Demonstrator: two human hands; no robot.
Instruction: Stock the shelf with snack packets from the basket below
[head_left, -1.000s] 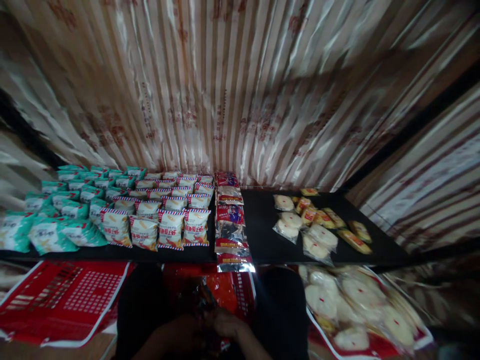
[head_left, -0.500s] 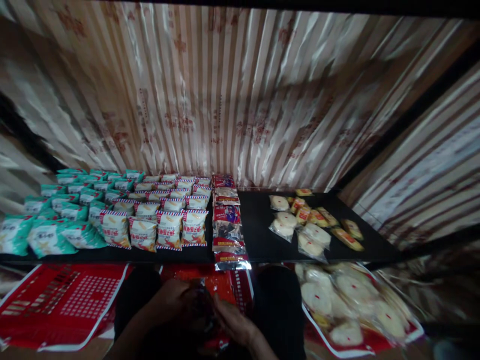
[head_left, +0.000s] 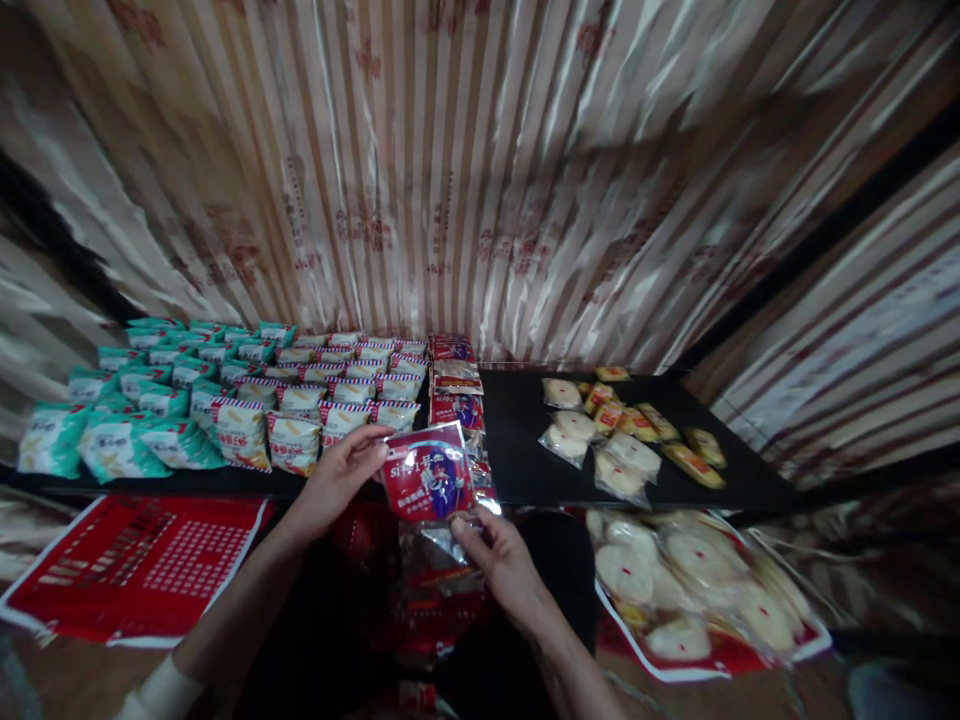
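Both of my hands hold a flat red and purple snack packet [head_left: 427,475] up in front of the black shelf's front edge. My left hand [head_left: 349,475] pinches its upper left edge. With thumb and fingers, my right hand [head_left: 499,560] grips the lower right corner. Just behind it, a column of similar red packets [head_left: 456,408] lies overlapped on the shelf. To its left stand rows of white snack bags [head_left: 292,442] with striped edges. Below the held packet, more shiny packets [head_left: 439,580] show dimly between my dark-clothed legs.
Green snack bags [head_left: 120,445] fill the left of the black shelf [head_left: 517,460]. Round wrapped crackers [head_left: 574,430] and yellow packets [head_left: 694,465] lie on its right. Below are a red bag [head_left: 150,570] and another holding round wrapped crackers [head_left: 686,550]. A striped curtain [head_left: 390,180] hangs behind.
My hands have risen from the dark area between my legs to the shelf's front edge. The red packet is now lifted into plain view between them. The view has tilted slightly.
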